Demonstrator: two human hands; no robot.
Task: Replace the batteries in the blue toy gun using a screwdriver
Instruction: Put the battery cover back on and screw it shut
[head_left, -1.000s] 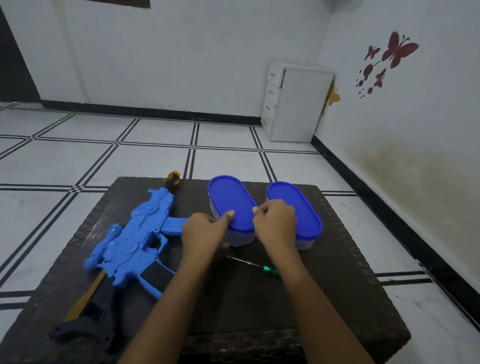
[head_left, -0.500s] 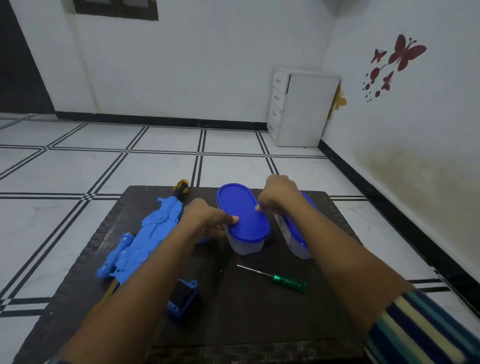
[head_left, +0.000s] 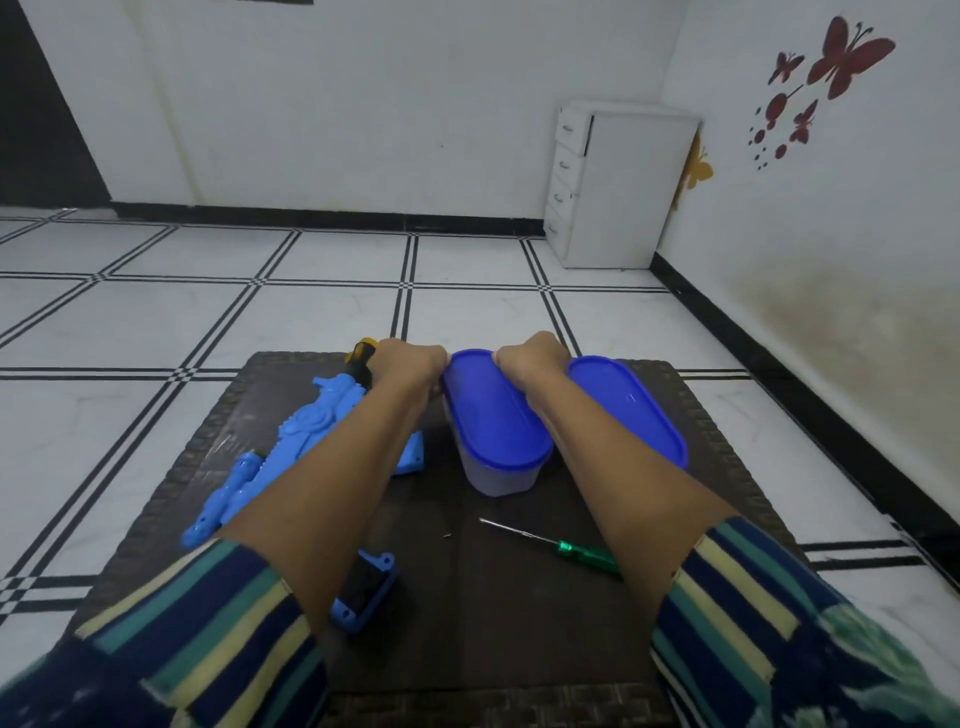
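Blue toy gun and screwdriver, centre of frame

The blue toy gun (head_left: 306, 447) is laid diagonally at centre-left, partly hidden by a forearm; the green-handled screwdriver (head_left: 563, 546) is laid flat at lower centre, well apart.

— What is hidden at the table's (head_left: 519, 649) far edge?
— The fingertips of both hands (head_left: 410, 366) (head_left: 532, 358) are concealed behind the container (head_left: 493, 415).
— And the toy gun (head_left: 306, 441)?
— Its middle is covered by the left forearm (head_left: 332, 483); the screwdriver's (head_left: 550, 543) handle end is hidden under the right forearm (head_left: 613, 467).
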